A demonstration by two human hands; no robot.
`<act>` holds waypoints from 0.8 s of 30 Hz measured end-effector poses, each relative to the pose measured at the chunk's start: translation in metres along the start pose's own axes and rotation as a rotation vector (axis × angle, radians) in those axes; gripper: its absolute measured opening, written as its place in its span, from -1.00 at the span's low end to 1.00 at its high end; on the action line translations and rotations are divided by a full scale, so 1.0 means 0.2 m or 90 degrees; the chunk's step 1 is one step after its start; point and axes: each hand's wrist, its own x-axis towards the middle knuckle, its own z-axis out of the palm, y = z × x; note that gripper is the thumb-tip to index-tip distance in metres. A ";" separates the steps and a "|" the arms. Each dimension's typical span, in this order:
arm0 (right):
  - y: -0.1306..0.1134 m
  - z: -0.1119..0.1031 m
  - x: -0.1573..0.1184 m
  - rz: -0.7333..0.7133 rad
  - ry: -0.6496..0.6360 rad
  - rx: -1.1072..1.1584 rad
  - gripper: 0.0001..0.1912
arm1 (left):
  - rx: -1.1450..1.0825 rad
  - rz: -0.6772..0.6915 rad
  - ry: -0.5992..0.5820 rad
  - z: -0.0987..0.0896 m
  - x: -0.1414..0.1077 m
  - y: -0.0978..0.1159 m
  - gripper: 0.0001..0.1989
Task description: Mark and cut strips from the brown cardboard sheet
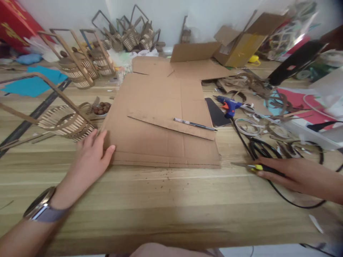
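My left hand lies with its fingers spread at the left edge of a flattened cardboard box. Its fingertips reach close to the base of a small woven basket with a tall handle; whether they touch it I cannot tell. At the right, my right hand is closed around scissors with black and yellow handles, the blades pointing left toward the cardboard. A narrow cardboard strip rests on the flattened box, and a pen lies across it.
A blue glue gun sits by a dark phone. Coiled black cable runs near my right hand. A dish of brown nuts stands left of the cardboard. Several handled baskets and an open carton are behind.
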 end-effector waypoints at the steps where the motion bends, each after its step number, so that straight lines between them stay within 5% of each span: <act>1: 0.01 -0.02 0.00 0.003 0.001 0.018 -0.59 | -0.009 -0.017 -0.014 -0.01 -0.03 -0.05 -0.45; 4: 0.01 -0.10 0.07 0.014 -0.028 0.050 -0.55 | -0.065 -0.043 -0.052 -0.04 -0.11 -0.09 -0.44; 7: -0.11 -0.21 0.21 -0.050 -0.072 0.086 -0.53 | -0.091 -0.057 -0.087 -0.07 -0.15 0.00 -0.47; 14: -0.78 -0.41 0.58 -0.244 -0.081 0.070 -0.67 | 0.040 0.082 -0.152 -0.11 -0.04 0.10 -0.63; 19: -1.13 -0.50 0.76 -0.287 -0.088 0.067 -0.67 | 0.013 0.165 -0.090 -0.01 0.10 0.06 -0.69; 24: -1.25 -0.53 0.83 -0.320 -0.105 0.032 -0.63 | -0.107 0.200 -0.121 0.11 0.10 0.03 -0.57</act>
